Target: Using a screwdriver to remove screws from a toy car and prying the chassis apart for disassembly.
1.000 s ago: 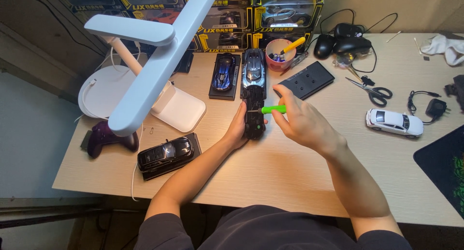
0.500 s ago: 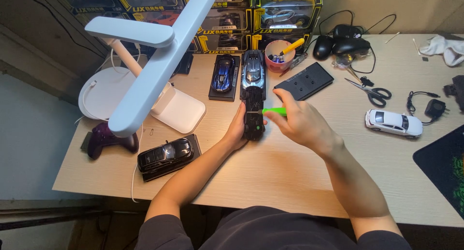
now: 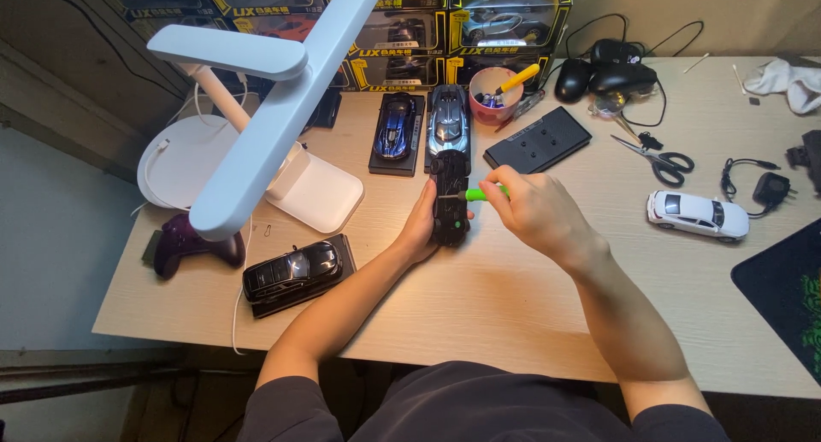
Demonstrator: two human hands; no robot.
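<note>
Hands at counter (image 3: 513, 314) centre: left hand (image 3: 422, 228) gripping black model car (image 3: 450, 198), right hand (image 3: 532, 209) clasping green screwdriver (image 3: 479, 194) against it.

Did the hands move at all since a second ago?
Hardly. The right hand keeps the green tool against the black toy car, and the left hand still steadies that car from the side. The other cars and desk lamp stayed put.

Black model car (image 3: 449, 198) on desk, green screwdriver (image 3: 481, 194) touching it.
</note>
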